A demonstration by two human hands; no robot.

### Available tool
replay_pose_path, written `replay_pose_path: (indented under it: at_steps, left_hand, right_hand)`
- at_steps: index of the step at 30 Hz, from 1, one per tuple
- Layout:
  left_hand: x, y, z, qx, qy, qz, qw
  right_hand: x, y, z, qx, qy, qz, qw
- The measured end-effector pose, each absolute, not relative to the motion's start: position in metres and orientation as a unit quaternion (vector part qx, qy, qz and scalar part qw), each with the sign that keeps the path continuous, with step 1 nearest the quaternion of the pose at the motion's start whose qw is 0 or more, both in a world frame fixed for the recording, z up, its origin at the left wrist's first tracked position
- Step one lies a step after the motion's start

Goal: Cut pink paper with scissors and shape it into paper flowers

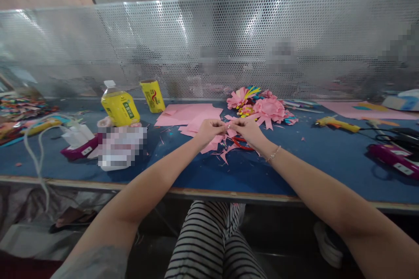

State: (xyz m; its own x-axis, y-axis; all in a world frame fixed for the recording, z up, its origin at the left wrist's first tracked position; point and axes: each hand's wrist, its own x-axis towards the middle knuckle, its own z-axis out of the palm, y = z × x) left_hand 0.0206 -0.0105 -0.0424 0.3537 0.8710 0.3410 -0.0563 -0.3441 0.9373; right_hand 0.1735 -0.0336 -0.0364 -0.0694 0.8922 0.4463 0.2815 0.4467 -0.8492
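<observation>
Both my hands meet over the middle of the blue table [327,152]. My left hand [211,129] and my right hand [248,130] pinch a small pink paper piece [230,129] between their fingertips. Under my right hand lie red-handled scissors [241,144] among pink paper scraps [216,144]. Just behind my hands is a stack of pink paper sheets [190,115]. Finished pink paper flowers [262,107] sit beyond my right hand.
A yellow bottle [120,107] and a yellow can [152,95] stand at the left. A yellow glue gun [337,124] lies at the right, near a purple device [394,159]. A white cable [39,148] hangs off the front edge. A perforated metal screen [209,43] backs the table.
</observation>
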Motion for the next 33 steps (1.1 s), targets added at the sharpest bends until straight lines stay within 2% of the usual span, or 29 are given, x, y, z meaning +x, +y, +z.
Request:
replay_pose_path:
  at_steps: [9, 30, 33]
  left_hand:
    - [0.0229, -0.0189, -0.0347, 0.628, 0.313, 0.493, 0.514]
    - [0.0232, -0.0113, -0.0408, 0.709, 0.319, 0.437, 0.452]
    - [0.0238, -0.0133, -0.0388, 0.692, 0.329, 0.437, 0.472]
  right_hand:
    - [0.1726, -0.0348, -0.0348, -0.444, -0.679, 0.273, 0.517]
    - [0.1701, -0.0361, -0.0340, -0.424, -0.641, 0.342, 0.541]
    - [0.1710, -0.0354, -0.0340, -0.420, -0.634, 0.355, 0.544]
